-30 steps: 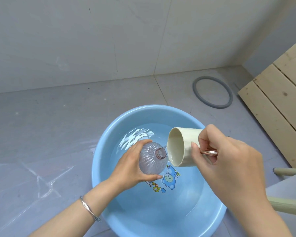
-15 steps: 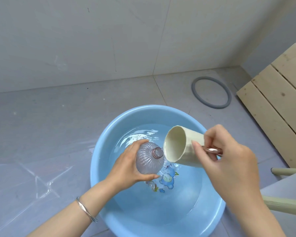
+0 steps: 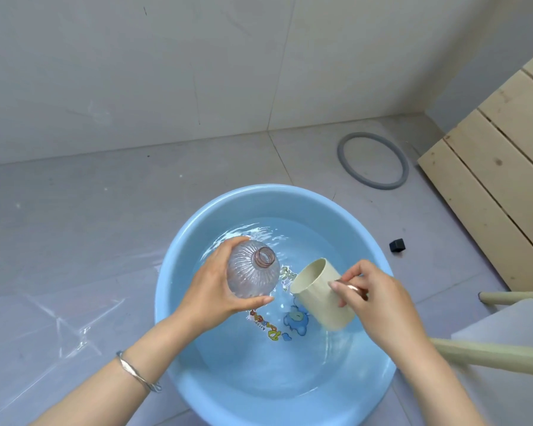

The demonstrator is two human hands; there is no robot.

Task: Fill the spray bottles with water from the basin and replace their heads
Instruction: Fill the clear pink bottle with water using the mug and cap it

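Filling step, judged mid-way: no spray head on clear ribbed bottle (image 3: 250, 278), none seen nearby. Held over blue basin (image 3: 179, 247) in left hand (image 3: 211, 295), grip wrapped round belly w/ thumb on near side, open neck tilted up and to the right. Cream cup (image 3: 319, 298) in right hand (image 3: 382, 305), grip pinching its metallic handle (image 3: 351, 287) betw. thumb and fingers. Tilted, mouth facing up-left toward bottle, but just beside and below neck, not over it. Base low, near water surface; touching or not, can't tell. Looks like a gap betw. pours. Prob. next: dip to scoop, then lift cup rim above neck and pour slow, since narrow neck vs wide cup mouth = easy spill. Best to keep bottle over basin to catch overflow. Contents: basin part-full of clear water (image 3: 259, 373), rippled at far side, cartoon print (image 3: 290, 321) showing thru at btm. Cup interior pale, no water visible in it. Bottle level hard to read thru ribs; can't tell how full. On floor beyond: grey ring (image 3: 373, 161), and small black cube (image 3: 397, 245) just past basin rim, poss. a cap, not sure. Heads to be found and screwed on once full.
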